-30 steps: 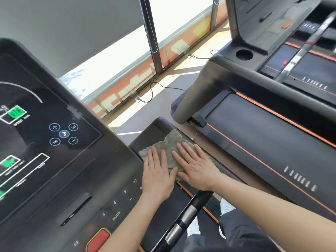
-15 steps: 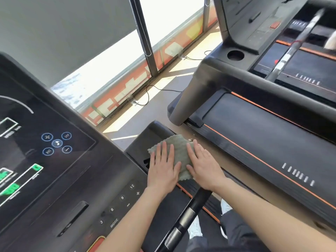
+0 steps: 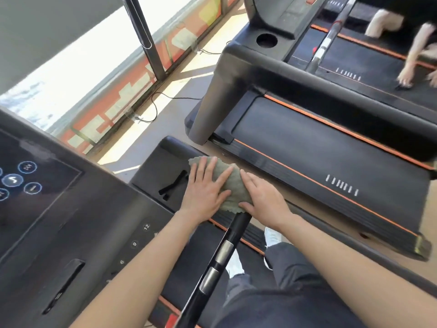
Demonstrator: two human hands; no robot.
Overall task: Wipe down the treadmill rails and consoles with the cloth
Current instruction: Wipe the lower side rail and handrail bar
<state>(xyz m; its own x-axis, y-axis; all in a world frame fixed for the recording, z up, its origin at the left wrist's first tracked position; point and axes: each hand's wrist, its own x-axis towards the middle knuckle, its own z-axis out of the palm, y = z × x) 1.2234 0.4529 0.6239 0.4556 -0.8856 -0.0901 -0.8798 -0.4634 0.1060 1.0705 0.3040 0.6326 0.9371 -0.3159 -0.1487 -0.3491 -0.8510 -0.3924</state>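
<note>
Two hands flat on the cloth, head view.
Left hand [image 3: 205, 188] and right hand [image 3: 264, 200] both press on the grey-green cloth [image 3: 233, 185], fingers straight and slightly spread, gripping nothing. Cloth lies at the right edge of the console's side tray [image 3: 160, 166], touching the top end of the black handlebar [image 3: 220, 256]. Left fingers cover its left half, right fingers its right edge. Touchscreen [image 3: 35, 185] is far left. Neighbouring treadmill [image 3: 319, 157] is to the right, apart from the hands.

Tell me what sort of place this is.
Most likely a gym: the near treadmill's lit console, the next machine's belt and a third treadmill beyond it stand in a row facing a large window.
</note>
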